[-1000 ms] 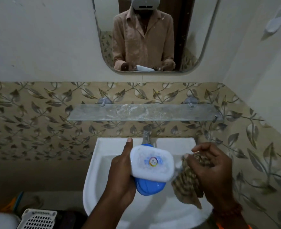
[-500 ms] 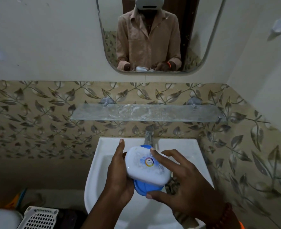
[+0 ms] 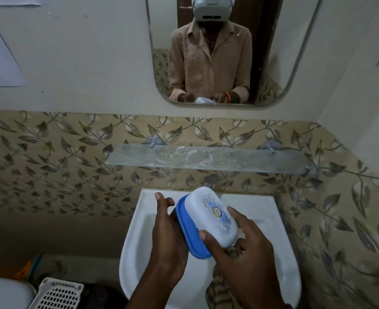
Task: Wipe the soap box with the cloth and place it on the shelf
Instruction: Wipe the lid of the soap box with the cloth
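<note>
The soap box (image 3: 208,221) has a white lid with a round sticker and a blue base, and it is tilted over the sink. My left hand (image 3: 169,237) cups its blue underside from the left. My right hand (image 3: 242,262) grips its lower right end, thumb on the blue rim and fingers on the lid. The brown patterned cloth (image 3: 218,284) hangs under my right hand, partly hidden by the palm. The glass shelf (image 3: 239,160) is fixed to the tiled wall above the sink and has nothing on it.
The white sink (image 3: 139,230) is below my hands, with the tap (image 3: 209,181) mostly hidden behind the box. A mirror (image 3: 295,52) hangs above the shelf. A white perforated basket (image 3: 57,294) stands on the floor at lower left. The right wall is close.
My right hand has moved from beside the box onto it, with the cloth now under the palm. The box has tilted so its blue side faces left and has risen slightly.
</note>
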